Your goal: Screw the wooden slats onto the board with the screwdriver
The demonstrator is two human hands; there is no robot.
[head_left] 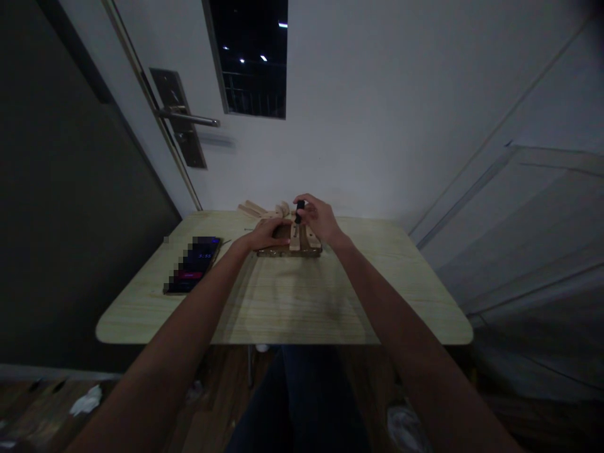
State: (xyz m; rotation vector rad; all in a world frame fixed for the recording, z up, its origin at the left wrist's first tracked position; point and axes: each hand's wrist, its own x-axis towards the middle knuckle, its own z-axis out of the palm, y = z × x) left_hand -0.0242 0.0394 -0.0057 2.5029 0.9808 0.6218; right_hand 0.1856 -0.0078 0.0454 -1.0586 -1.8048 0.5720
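Near the far side of the table, my right hand (318,217) is closed around the black handle of a small screwdriver (299,211), held upright. Its lower end meets a pale wooden strip (295,241), where a small dark screw shows. That strip lies across a shallow brown box or block (309,253) with a shiny front edge. My left hand (265,234) rests on the block's left part, thumb and forefinger reaching the strip's left side. Another pale wooden piece (312,238) lies just right of the strip, partly behind my right hand.
Loose wooden pieces (252,208) and a rounded wooden part (282,207) lie behind my left hand. A phone (195,264) showing a timer lies on the left of the table (292,314). Behind it stands a white door with a metal handle (189,117).
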